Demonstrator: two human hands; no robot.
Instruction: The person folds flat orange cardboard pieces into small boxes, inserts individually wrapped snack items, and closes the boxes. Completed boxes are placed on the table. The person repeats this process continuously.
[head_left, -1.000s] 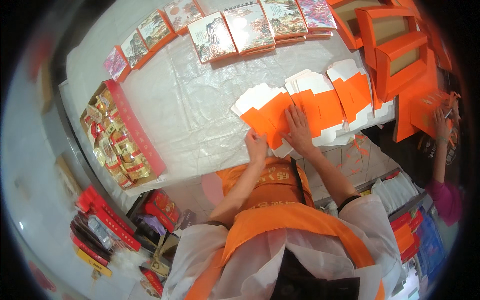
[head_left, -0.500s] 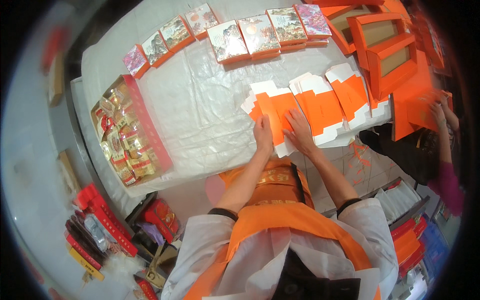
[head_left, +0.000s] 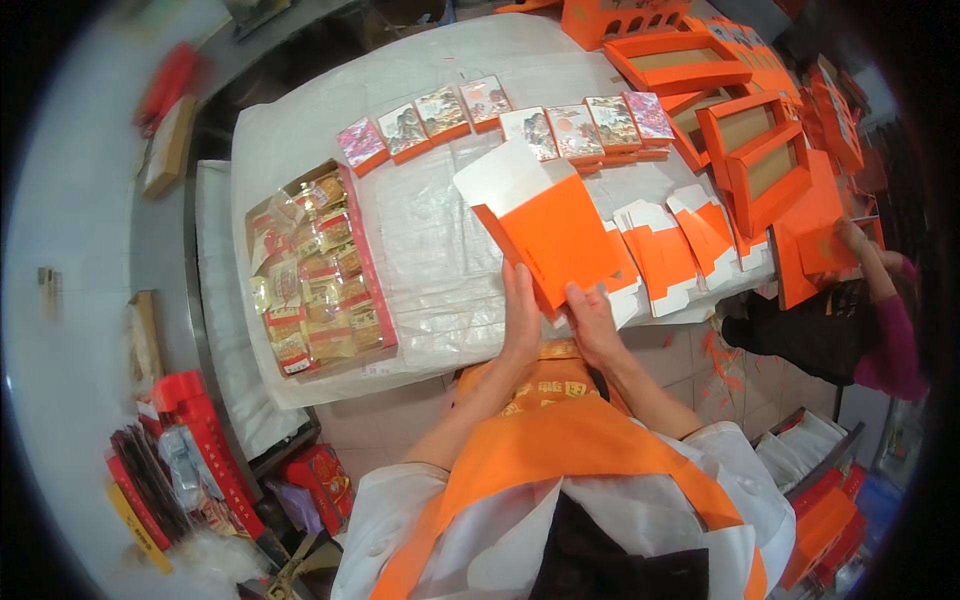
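Packets [head_left: 300, 290] fill an open box [head_left: 371, 262] at left. Left hand [head_left: 521, 316] grasps the near-left corner of an orange carton [head_left: 562, 242], held above the sheet [head_left: 430, 235], white flap at its far end. Right hand [head_left: 597, 326] grasps its near edge. Blanks [head_left: 662, 262] lie just right; trays [head_left: 767, 186] overlap farther right, near a co-worker's hand [head_left: 856, 240].

The orange carton [head_left: 562, 238] I hold covers part of the flat cartons [head_left: 624, 268] and the lower edge of a landscape-printed box [head_left: 528, 128]. I cannot make out every finger of my left hand [head_left: 521, 322] or my right hand [head_left: 594, 325] against it, and the print on its side is too small to read. Upper left, a red bundle [head_left: 168, 84] blurs; a co-worker's purple sleeve [head_left: 893, 350] runs into the dark rim
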